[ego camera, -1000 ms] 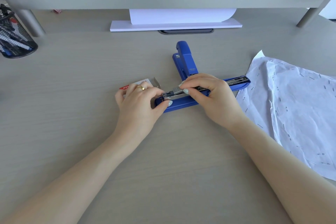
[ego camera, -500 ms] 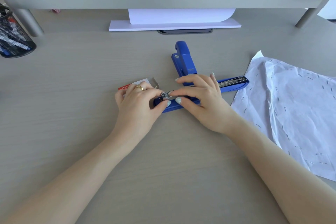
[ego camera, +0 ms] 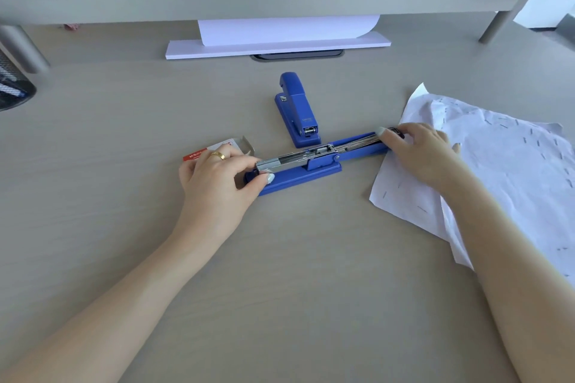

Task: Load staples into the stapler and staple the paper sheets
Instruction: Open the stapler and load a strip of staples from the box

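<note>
The left hand (ego camera: pixel 217 177) pinched the metal front of the blue stapler (ego camera: pixel 311 162), which lay swung open flat on the desk (ego camera: pixel 280 274); the right hand (ego camera: pixel 420 149) gripped its far end, beside the stapled paper sheets (ego camera: pixel 497 171)

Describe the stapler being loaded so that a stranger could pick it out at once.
On the grey desk, look at the middle, between the person's two hands. The long blue stapler lies there opened flat, left hand gripping its metal front end, right hand at the far end. Unlike the small blue stapler behind it, which is closed, its silver staple channel is exposed.
</note>
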